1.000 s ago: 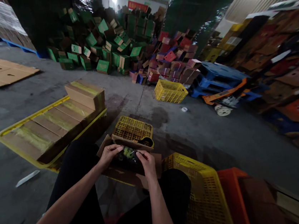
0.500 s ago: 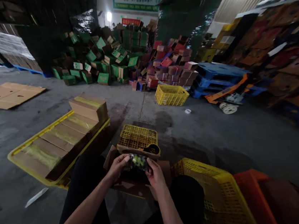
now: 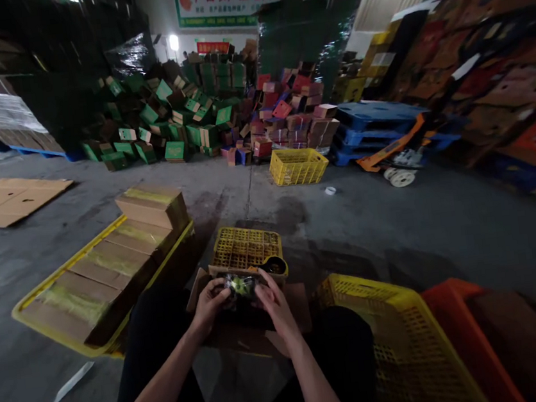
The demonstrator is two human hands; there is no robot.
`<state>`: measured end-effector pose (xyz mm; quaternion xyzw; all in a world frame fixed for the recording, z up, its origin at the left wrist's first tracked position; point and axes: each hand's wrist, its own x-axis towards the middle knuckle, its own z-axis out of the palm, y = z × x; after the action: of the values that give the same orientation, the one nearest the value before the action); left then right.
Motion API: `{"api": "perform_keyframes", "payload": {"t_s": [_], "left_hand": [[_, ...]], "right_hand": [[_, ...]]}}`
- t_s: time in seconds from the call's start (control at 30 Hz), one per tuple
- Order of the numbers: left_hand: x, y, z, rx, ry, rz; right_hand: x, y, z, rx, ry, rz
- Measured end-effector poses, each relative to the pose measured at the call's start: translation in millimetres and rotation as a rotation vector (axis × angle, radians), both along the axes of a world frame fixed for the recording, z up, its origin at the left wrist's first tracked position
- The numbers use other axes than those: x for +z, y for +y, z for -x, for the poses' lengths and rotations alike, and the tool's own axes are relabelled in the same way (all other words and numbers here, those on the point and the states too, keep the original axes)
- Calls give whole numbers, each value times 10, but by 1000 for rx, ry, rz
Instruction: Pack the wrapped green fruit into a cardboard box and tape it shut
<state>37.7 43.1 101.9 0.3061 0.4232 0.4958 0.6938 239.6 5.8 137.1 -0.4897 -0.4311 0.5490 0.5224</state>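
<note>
My left hand [image 3: 208,306] and my right hand [image 3: 272,300] both grip a small dark packet with green contents [image 3: 239,286], one at each end. They hold it over an open cardboard box [image 3: 244,329] that rests between my knees. Just beyond the box stands an upturned yellow crate [image 3: 245,247] with a roll of tape [image 3: 275,266] at its near right corner. My fingers are curled round the packet.
A yellow tray of sealed cardboard boxes [image 3: 105,264] lies to the left. A yellow crate [image 3: 385,336] and an orange crate [image 3: 462,334] stand at my right. Farther off are another yellow crate [image 3: 297,166], blue pallets [image 3: 375,121], heaps of green and red cartons [image 3: 190,113] and flattened cardboard [image 3: 6,200].
The camera has tilted up and the view has shifted. My hands have drawn closer together round the packet and moved slightly forward toward the upturned crate.
</note>
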Motion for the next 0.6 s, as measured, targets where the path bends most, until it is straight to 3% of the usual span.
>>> {"api": "perform_keyframes", "payload": {"t_s": [0.1,0.23,0.4,0.6], "left_hand": [[9,-9,6,19,-8,7],[31,-32,-2,-100,6,3],[17,-26,8,-114,-10,26],[-42,-10,5,-97,274,-231]], "right_hand": [[-26,-6,15,97,-135,-52],[-171,36,-14,-28,-287,-67],[-214,61,-65,-80,-322,-75],[-121,48,-60,-130,-390,-81]]}}
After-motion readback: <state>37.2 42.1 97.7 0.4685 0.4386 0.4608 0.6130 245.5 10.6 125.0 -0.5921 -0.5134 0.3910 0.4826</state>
